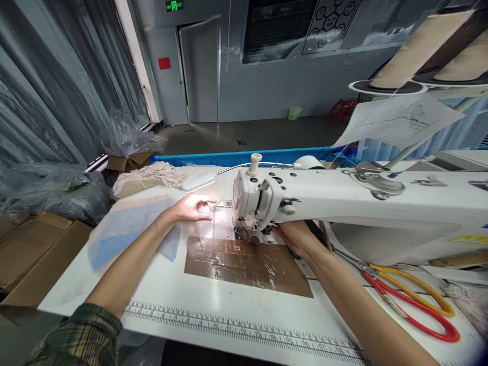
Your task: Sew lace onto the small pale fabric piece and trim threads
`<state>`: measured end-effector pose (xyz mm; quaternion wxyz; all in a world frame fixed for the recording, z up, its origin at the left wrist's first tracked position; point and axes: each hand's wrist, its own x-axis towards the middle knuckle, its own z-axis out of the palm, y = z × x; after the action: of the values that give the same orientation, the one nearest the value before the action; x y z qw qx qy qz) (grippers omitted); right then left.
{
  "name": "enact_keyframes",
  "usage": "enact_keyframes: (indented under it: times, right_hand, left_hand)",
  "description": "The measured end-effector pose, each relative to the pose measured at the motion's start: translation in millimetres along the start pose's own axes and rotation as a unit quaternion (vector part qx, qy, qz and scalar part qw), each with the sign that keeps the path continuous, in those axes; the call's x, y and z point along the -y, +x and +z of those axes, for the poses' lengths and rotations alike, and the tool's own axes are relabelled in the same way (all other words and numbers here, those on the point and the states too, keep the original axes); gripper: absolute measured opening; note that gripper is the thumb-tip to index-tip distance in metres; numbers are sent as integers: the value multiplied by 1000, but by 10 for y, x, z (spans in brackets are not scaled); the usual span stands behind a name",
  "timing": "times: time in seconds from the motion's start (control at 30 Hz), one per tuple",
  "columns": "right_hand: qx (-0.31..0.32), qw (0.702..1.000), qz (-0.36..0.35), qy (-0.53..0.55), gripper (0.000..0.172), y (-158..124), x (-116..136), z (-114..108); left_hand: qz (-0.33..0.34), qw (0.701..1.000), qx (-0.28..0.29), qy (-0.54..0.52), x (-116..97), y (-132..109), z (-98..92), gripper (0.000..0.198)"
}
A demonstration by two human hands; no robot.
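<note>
Head view: left hand (192, 207) is curving, fingers spread, left of a white sewing machine (324, 190); right hand (296, 237) is sitting beneath it, grip untellable. Glossy brown rectangular sheet (251, 268) is lying nearside; keeping fingers off the needle area (242, 234) looks wise. White bench (163, 287) is leaving room along its near edge; red-and-yellow-handled scissors (377, 282) are crowding right.

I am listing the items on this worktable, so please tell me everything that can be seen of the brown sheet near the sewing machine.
The brown sheet is a long, four-sided piece, glossy like plastic film, with wrinkles and bright reflections. A small red mark shows near its far edge. It lies roughly flat on the white table, its long side running left to right, at the near side of the sewing machine. Whether the right hand touches it is unclear.
</note>
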<state>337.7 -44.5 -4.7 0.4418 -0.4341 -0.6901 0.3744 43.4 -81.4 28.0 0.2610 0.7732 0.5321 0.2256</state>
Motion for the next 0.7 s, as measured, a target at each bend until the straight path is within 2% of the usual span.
enact_keyframes:
  times: [0.07, 0.13, 0.2, 0.27, 0.37, 0.47, 0.6, 0.7]
  right_hand:
    - [9, 999, 48, -23, 30, -317, -86, -342]
    - [-39, 990, 16, -133, 31, -654, -194, -740]
    - [-101, 958, -31, -265, 32, -956, -287, -1111]
    - [-128, 922, -49, -361, 32, -1187, -350, -1383]
    - [-116, 889, -32, -442, 36, -1360, -400, -1564]
    - [-99, 879, -22, -465, 37, -1383, -425, -1607]
    - [-67, 882, -36, -464, 40, -1424, -532, -1791]
    - [-31, 898, -44, -437, 38, -1429, -774, -2020]
  left_hand:
    - [-25, 997, 23, -74, -27, -12, 34, 66]
    - [-54, 989, 32, -136, -54, -31, 63, 70]
    - [-62, 984, 42, -160, -67, -54, 84, 72]
    - [-92, 978, 43, -182, -53, -77, 102, 73]
    - [-95, 975, 56, -191, 18, -113, 149, 57]
    - [-93, 974, 30, -204, 77, -182, 201, 42]
    - [-134, 968, -25, -210, 12, -315, 231, 50]
    - [-154, 957, -43, -243, -50, -339, 246, 67]
